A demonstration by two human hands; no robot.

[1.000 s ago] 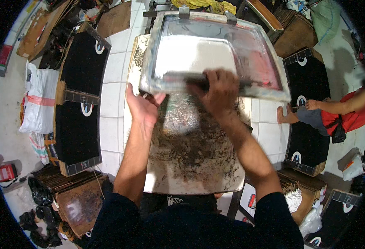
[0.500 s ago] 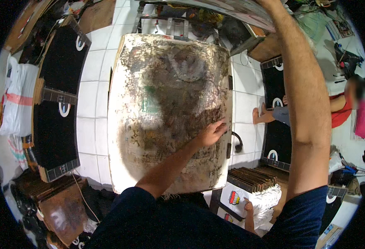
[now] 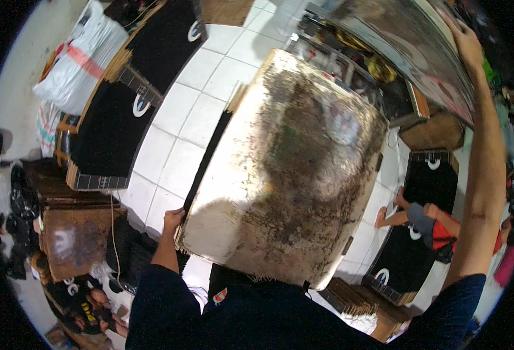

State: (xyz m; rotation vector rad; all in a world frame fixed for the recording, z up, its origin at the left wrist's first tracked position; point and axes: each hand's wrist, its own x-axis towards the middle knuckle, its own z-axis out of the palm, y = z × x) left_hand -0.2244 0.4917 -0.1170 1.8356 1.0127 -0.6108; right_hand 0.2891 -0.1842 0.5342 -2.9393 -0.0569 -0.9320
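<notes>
A large worn board [image 3: 303,175], pale with dark blotches and stains, lies in front of me on a stand. Past its left edge shows a long black strip of a panel [image 3: 213,154], the rest hidden. My left hand [image 3: 174,219] is closed at the near end of that strip, by the board's near left corner; its fingertips are partly hidden. At the far right a big framed screen [image 3: 406,58] stands raised and tilted above the board's far end. My right arm stretches up to it, and my right hand [image 3: 467,45] grips its outer edge.
Black panels with white curved marks [image 3: 111,125] lie at left, beside a white sack [image 3: 84,58]. At right, a person in red [image 3: 443,227] sits by more black panels [image 3: 432,181]. Another person [image 3: 93,303] is at lower left, near stacked brown boards [image 3: 79,242].
My left hand has moved off the board's right side to its near left corner. The black strip now shows along the left edge. My view has turned; my right arm stays raised.
</notes>
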